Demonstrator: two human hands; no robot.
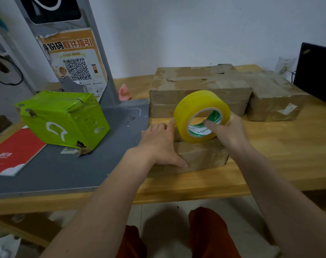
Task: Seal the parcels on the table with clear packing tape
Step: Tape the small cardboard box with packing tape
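Observation:
A small brown cardboard parcel [201, 155] lies on the wooden table [281, 157] in front of me. My left hand [160, 144] rests flat on its left part, thumb against the near side, index finger touching the tape roll. My right hand [227, 131] grips a thick yellowish roll of clear packing tape [199, 112], thumb hooked inside its core, and holds it upright on top of the parcel. Two larger brown parcels [199, 86] [275, 101] lie behind it.
A green wrapped parcel [63, 118] sits on a grey scanner base [69, 164] at the left, beside a red booklet [13, 151]. The scanner's grey post with a QR poster [74, 58] rises behind. A black monitor [316, 71] stands at the far right.

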